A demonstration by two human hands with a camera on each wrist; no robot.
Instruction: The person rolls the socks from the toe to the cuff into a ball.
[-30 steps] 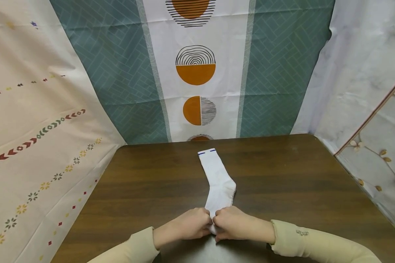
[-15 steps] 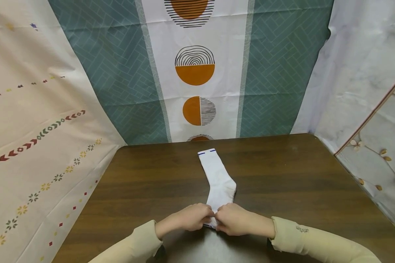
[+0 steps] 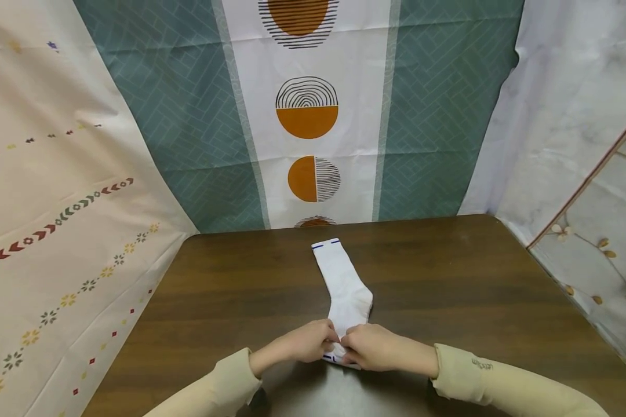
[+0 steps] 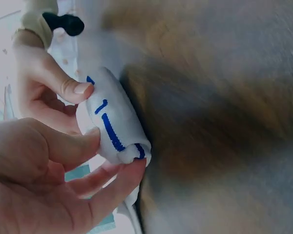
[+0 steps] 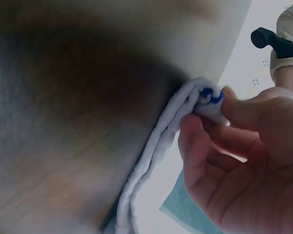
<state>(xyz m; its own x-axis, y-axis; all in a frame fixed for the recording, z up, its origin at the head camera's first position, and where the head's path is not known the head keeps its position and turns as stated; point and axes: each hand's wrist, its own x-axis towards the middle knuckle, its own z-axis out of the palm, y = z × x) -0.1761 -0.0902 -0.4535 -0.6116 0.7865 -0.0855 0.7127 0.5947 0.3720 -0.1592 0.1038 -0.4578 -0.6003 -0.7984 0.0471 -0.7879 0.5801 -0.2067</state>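
A white sock [image 3: 343, 282] with thin blue lines lies lengthwise on the dark wooden table [image 3: 448, 289], its cuff toward the far edge. Its near end is rolled into a small tight roll [image 4: 116, 127] marked with blue stripes. My left hand [image 3: 308, 341] pinches the left side of that roll between thumb and fingers [image 4: 83, 146]. My right hand [image 3: 367, 346] pinches the right end of the roll [image 5: 209, 101], fingers curled round it. The two hands meet at the near end of the sock, and both sleeves are pale beige.
Patterned cloths hang round the table: a teal and white one with orange circles [image 3: 308, 116] at the back, a cream one [image 3: 57, 202] on the left, a pale floral one [image 3: 594, 174] on the right. Bare table top lies to either side of the sock.
Both hands have rolled the sock's near end a little farther up the table, so the roll is thicker and its blue stripes now show between the fingers.
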